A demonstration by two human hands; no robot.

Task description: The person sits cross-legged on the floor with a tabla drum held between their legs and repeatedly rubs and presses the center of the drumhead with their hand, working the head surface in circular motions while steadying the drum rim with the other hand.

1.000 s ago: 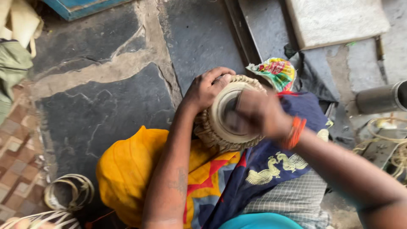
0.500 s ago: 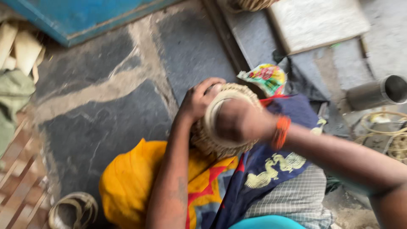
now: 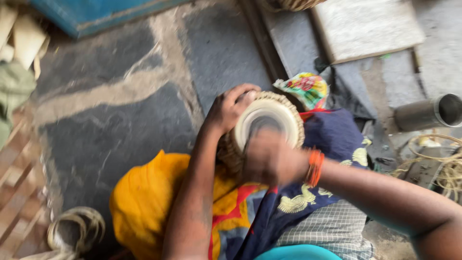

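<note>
Woven basket (image 3: 240, 144), centre of frame, resting on the lap above the stone floor (image 3: 120, 120). Left hand (image 3: 228, 108) fingers clasp its upper-left rim; right hand (image 3: 269, 159), blurred, covers its lower edge, grip indiscernible. Metal pipe (image 3: 428, 113) lies at right.

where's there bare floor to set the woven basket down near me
The dark stone floor left of the left hand is bare, between the blue edge and the coiled cane. To the right it is crowded: grey metal pipe, loose cane strands, pale flat slab.
</note>
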